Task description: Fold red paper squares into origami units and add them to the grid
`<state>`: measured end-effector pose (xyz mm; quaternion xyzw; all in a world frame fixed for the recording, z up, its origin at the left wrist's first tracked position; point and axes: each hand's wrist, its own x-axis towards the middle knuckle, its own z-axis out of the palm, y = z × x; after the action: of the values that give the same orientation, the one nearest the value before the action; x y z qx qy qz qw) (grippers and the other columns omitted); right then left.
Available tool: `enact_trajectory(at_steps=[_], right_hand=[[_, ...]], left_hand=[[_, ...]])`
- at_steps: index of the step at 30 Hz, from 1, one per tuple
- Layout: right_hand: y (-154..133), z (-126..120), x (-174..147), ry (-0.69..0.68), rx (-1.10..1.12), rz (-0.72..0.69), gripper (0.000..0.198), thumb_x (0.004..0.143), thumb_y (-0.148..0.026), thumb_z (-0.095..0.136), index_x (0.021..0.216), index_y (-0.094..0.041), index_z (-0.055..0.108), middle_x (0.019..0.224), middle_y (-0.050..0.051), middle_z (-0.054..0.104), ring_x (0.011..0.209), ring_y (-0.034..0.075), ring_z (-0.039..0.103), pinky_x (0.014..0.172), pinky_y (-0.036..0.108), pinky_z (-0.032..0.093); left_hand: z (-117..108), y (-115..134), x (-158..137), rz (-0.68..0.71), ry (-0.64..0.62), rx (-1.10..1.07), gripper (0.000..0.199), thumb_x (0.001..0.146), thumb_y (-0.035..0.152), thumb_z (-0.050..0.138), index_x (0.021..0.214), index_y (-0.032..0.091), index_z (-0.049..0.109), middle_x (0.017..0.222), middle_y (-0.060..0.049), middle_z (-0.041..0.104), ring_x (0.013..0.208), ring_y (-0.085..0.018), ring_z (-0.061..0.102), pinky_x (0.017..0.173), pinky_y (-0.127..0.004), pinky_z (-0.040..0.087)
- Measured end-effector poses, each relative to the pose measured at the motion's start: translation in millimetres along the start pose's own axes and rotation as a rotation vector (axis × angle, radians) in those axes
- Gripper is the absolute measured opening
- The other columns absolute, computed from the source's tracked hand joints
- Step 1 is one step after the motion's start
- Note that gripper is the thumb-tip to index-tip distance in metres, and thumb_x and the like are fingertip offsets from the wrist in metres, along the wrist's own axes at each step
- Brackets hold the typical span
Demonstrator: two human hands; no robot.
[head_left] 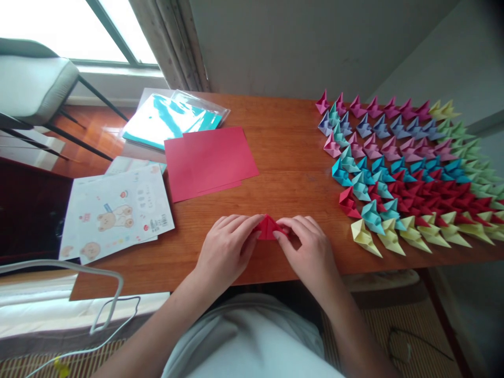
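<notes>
A small red folded paper point(268, 227), pointed at the top with a crease down its middle, lies near the front edge of the table between my hands. My left hand point(232, 239) pinches its left corner between thumb and fingers. On the other side, the thumb and forefinger of my right hand point(305, 239) grip the right corner. The fingertips cover both outer corners of the paper. Beyond my left hand lie flat red sheets point(212, 160), one overlapping another.
Rows of folded paper figures in several colours fill the right side, with yellow ones point(364, 235) nearest me. Bear-printed sheets point(118, 212) and a shiny turquoise packet point(173, 121) lie at the left. A white bent tube point(114, 273) and a chair point(37, 79) stand beyond the table's left edge.
</notes>
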<state>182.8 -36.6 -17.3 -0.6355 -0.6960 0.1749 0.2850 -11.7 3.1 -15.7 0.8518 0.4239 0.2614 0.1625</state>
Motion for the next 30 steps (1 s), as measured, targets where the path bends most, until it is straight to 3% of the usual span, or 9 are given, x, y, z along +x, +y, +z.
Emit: enact_trajectory(at_steps=[4, 10, 30], right_hand=[[-0.4, 1.7, -1.1, 0.005, -0.002, 0.009, 0.009, 0.092, -0.02, 0.063, 0.099, -0.022, 0.067, 0.093, 0.006, 0.069, 0.086, 0.023, 0.06, 0.079, 0.037, 0.049], [-1.5, 3.7, -1.6, 0.016, 0.005, 0.026, 0.022, 0.092, -0.019, 0.062, 0.113, -0.022, 0.066, 0.097, 0.007, 0.068, 0.09, 0.024, 0.061, 0.082, 0.038, 0.051], [-2.8, 6.2, -3.4, 0.068, -0.021, -0.036, 0.025, 0.093, -0.017, 0.062, 0.111, -0.026, 0.076, 0.093, 0.006, 0.066, 0.087, 0.022, 0.06, 0.083, 0.036, 0.052]], left_hand=[[1.5, 0.9, 1.6, -0.009, 0.016, 0.027, 0.023, 0.097, 0.02, 0.055, 0.119, 0.019, 0.064, 0.107, -0.007, 0.075, 0.09, -0.021, 0.068, 0.08, -0.034, 0.052], [3.4, 0.1, 1.4, -0.023, 0.01, 0.035, 0.023, 0.098, 0.02, 0.055, 0.118, 0.021, 0.065, 0.108, -0.006, 0.074, 0.091, -0.02, 0.068, 0.081, -0.034, 0.052], [5.2, 1.4, 2.1, -0.033, 0.027, 0.043, 0.02, 0.097, 0.02, 0.057, 0.114, 0.021, 0.067, 0.107, -0.005, 0.075, 0.088, -0.02, 0.067, 0.079, -0.033, 0.052]])
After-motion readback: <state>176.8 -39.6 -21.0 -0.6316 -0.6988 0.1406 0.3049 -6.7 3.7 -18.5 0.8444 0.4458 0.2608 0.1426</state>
